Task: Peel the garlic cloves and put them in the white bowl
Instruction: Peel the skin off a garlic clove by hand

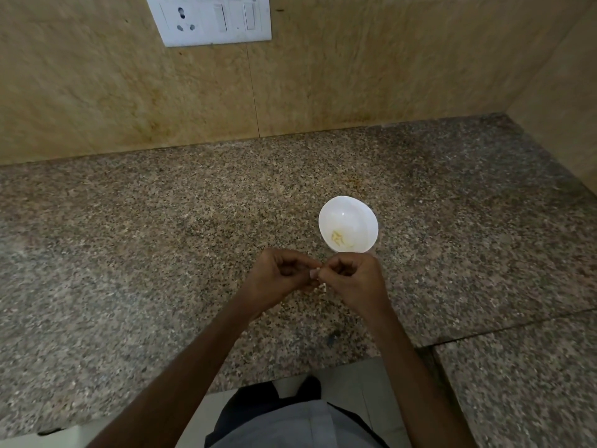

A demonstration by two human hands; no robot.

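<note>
In the head view, the left hand and right hand are meeting over the middle of the speckled brown granite desk. Their curled fingers are pinching a small pale garlic clove just in front of the round white bowl, which is holding yellowish peeled cloves. The clove is looking tiny and probably slick, so a hard tug risks flicking it toward the desk's front edge.

a single view, from a camera worn on the person's head. it faces forward and steeply down across the worktop from above its near edge, wide-angled. the far edge, the wall behind and the far right corner are all in frame; the left hand and right hand sit near the camera, just below centre.
</note>
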